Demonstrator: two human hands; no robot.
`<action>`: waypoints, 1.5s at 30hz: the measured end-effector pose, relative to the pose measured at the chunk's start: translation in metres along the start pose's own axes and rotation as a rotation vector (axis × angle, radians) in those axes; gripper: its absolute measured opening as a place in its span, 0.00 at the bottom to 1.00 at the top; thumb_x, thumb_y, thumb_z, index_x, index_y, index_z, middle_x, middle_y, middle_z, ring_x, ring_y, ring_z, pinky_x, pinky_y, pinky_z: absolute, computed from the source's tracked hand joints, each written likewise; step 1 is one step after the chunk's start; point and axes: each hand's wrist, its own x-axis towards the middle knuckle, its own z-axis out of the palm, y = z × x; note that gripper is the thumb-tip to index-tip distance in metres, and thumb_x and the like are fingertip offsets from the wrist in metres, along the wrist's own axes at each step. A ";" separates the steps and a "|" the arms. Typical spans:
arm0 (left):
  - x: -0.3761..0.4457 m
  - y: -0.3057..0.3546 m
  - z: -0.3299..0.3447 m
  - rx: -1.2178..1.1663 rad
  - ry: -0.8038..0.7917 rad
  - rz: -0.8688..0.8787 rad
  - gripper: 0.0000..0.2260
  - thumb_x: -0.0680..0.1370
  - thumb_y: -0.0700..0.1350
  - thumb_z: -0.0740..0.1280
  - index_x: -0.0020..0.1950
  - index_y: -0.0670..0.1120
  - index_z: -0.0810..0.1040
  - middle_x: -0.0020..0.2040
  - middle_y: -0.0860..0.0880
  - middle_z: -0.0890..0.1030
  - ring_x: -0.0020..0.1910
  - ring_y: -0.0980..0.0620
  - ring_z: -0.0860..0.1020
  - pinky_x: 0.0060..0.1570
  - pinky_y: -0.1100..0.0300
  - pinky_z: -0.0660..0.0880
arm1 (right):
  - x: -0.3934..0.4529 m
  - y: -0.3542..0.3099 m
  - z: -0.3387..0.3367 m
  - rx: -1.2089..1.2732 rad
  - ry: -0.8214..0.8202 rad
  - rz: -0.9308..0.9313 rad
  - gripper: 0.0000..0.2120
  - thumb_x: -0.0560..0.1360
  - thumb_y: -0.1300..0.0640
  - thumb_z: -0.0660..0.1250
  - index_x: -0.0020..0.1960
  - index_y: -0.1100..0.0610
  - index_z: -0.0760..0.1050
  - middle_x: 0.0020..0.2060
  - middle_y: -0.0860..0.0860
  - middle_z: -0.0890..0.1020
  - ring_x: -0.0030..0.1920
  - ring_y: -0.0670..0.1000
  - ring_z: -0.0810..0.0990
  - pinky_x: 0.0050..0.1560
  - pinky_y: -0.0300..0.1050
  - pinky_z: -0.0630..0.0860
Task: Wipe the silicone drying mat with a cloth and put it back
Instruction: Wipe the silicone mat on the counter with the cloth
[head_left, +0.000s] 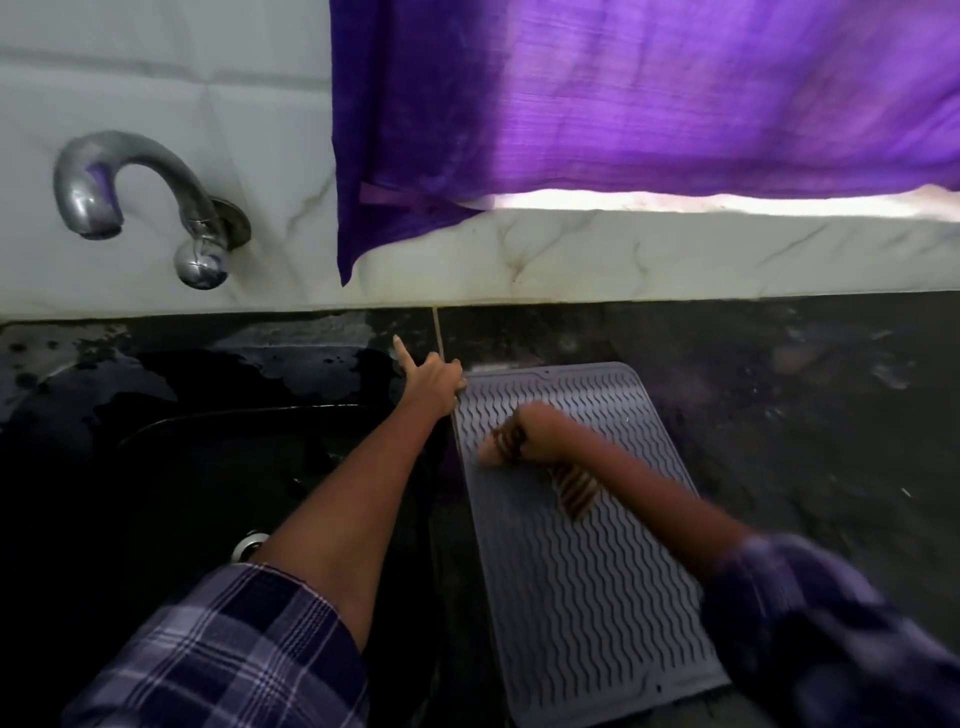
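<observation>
We see the grey mat (587, 545) lying flat on the dark counter (779, 389), its left edge running just beside the black sink (208, 467) and its near edge close to the counter's front. Our left hand (431, 374) pinches the mat's far left corner, forefinger stretched out toward the wall. Our right hand (524, 436), blurred, is clenched around a brown striped cloth (571, 488) pressed on the mat's upper part. Bare counter lies open to the right of the mat and behind it, up to the white tiled wall (623, 260), where a purple curtain (623, 104) hangs. A tap (140, 192) stands above the sink.
</observation>
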 end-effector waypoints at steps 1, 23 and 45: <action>0.000 -0.002 -0.002 -0.018 -0.006 -0.003 0.16 0.81 0.45 0.58 0.69 0.46 0.69 0.63 0.46 0.75 0.69 0.47 0.66 0.64 0.24 0.38 | 0.018 -0.001 -0.014 -0.013 0.034 0.016 0.12 0.75 0.61 0.67 0.58 0.59 0.77 0.54 0.57 0.81 0.54 0.55 0.81 0.57 0.46 0.77; 0.001 -0.007 -0.002 -0.070 -0.041 -0.006 0.16 0.83 0.45 0.55 0.70 0.47 0.69 0.65 0.45 0.74 0.71 0.47 0.65 0.64 0.24 0.36 | 0.014 -0.020 0.042 -0.300 0.191 -0.196 0.17 0.81 0.50 0.53 0.65 0.55 0.69 0.59 0.55 0.77 0.52 0.52 0.77 0.53 0.48 0.71; -0.014 0.003 -0.004 0.103 -0.043 0.048 0.27 0.77 0.55 0.67 0.73 0.48 0.66 0.66 0.45 0.73 0.71 0.44 0.64 0.64 0.24 0.38 | 0.031 -0.014 -0.015 -0.322 0.092 0.047 0.15 0.76 0.58 0.64 0.61 0.60 0.73 0.60 0.59 0.76 0.58 0.57 0.77 0.59 0.49 0.74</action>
